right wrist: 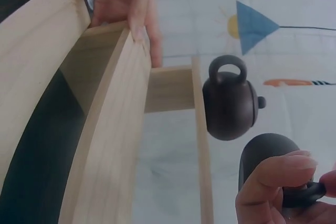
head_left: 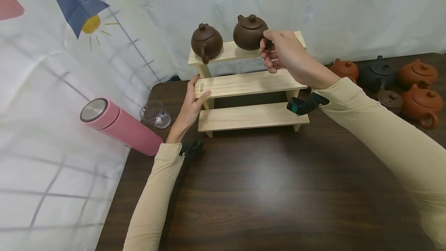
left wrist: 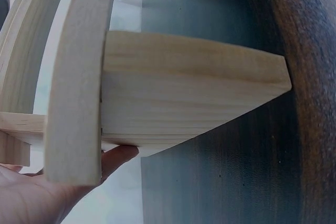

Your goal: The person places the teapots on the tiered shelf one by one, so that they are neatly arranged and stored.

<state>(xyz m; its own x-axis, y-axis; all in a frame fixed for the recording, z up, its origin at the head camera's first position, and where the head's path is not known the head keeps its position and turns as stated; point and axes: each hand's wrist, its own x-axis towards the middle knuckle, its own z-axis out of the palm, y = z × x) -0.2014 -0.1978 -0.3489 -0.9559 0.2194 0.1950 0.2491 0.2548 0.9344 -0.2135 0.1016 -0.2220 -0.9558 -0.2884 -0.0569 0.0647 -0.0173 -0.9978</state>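
1. One dark worktop [head_left: 244, 173] carries it all. Keep R sleeve [head_left: 383, 138] off teapot cluster [head_left: 421, 98] nr its back-R corner.
2. 3-tier wood rack [head_left: 251, 117] nr worktop's back edge, L of ctr. Prob. light, could slide if bumped, so brace it.
3. Pink thermos [head_left: 132, 131] at worktop's L edge; L arm needs to pass w/o nudging it.
4. L hand [head_left: 189, 105] grasping L end of mid shelf [head_left: 244, 84]. Good brace imo; hold firm, no tugging.
5. R hand [head_left: 283, 47] pinching held teapot [head_left: 249, 38] by hdl [right wrist: 304, 195]. Wrist best kept level; one-sided hold = tip risk.
6. Held teapot is over top shelf [head_left: 228, 52], btwn its ends; R wrist view shows gap, so looks not yet set down. Best lowered straight, base fully inside front + back edges, then let go.
7. Shelved teapot [head_left: 207, 43] nr top shelf's L end. Leave space btwn the two, avoid knocks.
8. Clear glass [head_left: 156, 115] beside thermos; fragile, steer clear.
9. Lid [head_left: 251, 22] of held pot on, no finger on it. Might slip if tilted; go slow.
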